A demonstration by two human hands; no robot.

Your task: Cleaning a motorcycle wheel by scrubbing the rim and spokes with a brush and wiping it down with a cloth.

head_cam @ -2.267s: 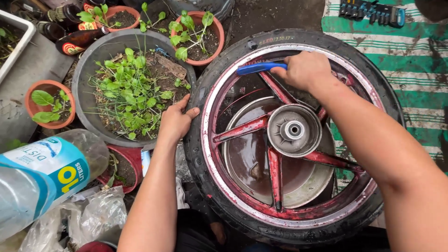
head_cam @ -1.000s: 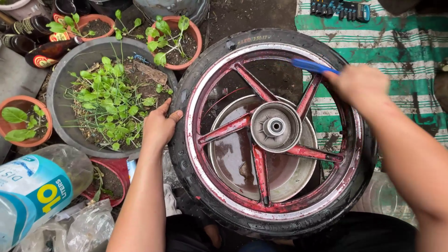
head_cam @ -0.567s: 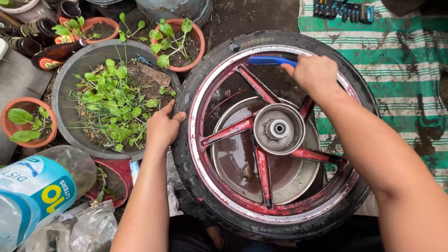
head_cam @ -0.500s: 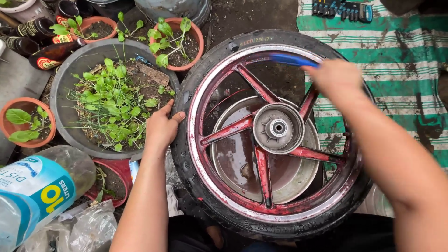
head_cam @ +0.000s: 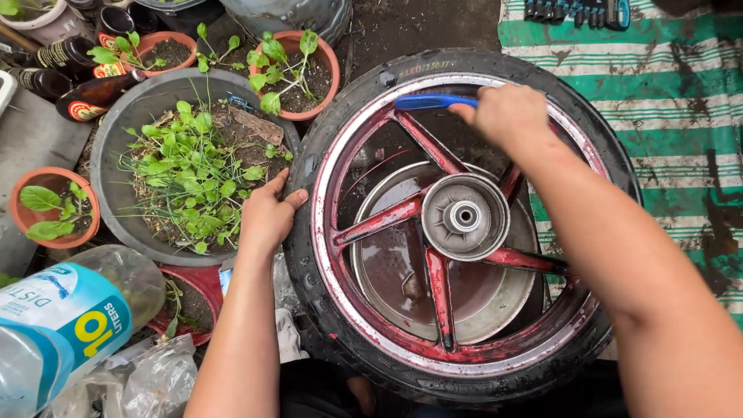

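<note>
A motorcycle wheel with a black tyre [head_cam: 325, 294] and a dark red spoked rim [head_cam: 433, 290] lies flat over a metal basin [head_cam: 387, 271] that holds reddish water. My right hand [head_cam: 507, 116] grips a blue-handled brush [head_cam: 433, 101] and presses it on the far part of the rim. On the tyre's left side rests my left hand [head_cam: 267, 217], palm down, thumb against the rubber. A grey hub [head_cam: 464, 215] sits in the wheel's middle.
A wide grey pot of leafy greens [head_cam: 186, 166] stands just left of the wheel, with small orange pots [head_cam: 50, 209] around it. A large clear water bottle [head_cam: 70, 317] lies at bottom left. Dark bottles [head_cam: 93, 93] sit far left. A green striped mat [head_cam: 681, 101] lies to the right.
My right hand with the brush has swept back and forth along the far rim, now sitting further left than half a second ago. My left hand has stayed on the tyre.
</note>
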